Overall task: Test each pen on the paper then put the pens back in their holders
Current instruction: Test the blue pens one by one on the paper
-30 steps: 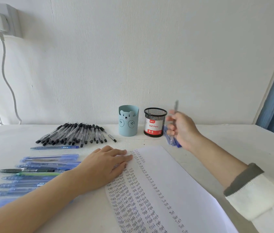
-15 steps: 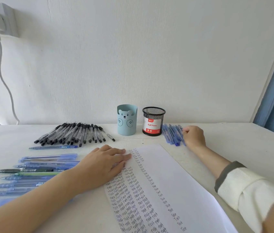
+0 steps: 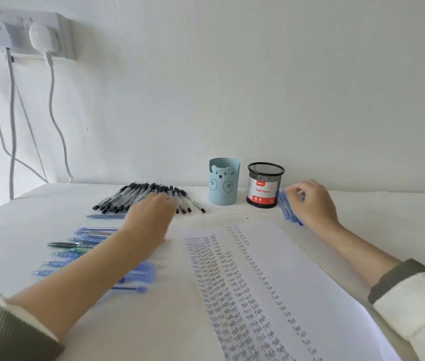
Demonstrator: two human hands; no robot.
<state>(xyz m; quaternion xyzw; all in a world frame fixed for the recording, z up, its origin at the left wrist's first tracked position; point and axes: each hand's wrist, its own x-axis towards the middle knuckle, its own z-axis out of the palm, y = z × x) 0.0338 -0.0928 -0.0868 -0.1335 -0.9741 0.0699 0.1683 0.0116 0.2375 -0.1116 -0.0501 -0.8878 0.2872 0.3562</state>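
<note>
Reaching with the left hand [image 3: 151, 212], blurred, over the black pens [image 3: 122, 198]; impossible to tell how open. Curling the right hand [image 3: 310, 201] onto blue pens [image 3: 287, 211] beneath its fingers; grip unclear. Just left of it, mesh holder [image 3: 265, 186]; nearer, paper [image 3: 297, 269].

Two pen holders, one sheet of paper [image 3: 297, 269], three groups of pens.
One blue bear holder [image 3: 223, 183], one black mesh holder [image 3: 265, 188]; the black pens [image 3: 128, 196], left blue pens [image 3: 60, 263] and right blue pens [image 3: 285, 208] overlap (no sure count).
</note>
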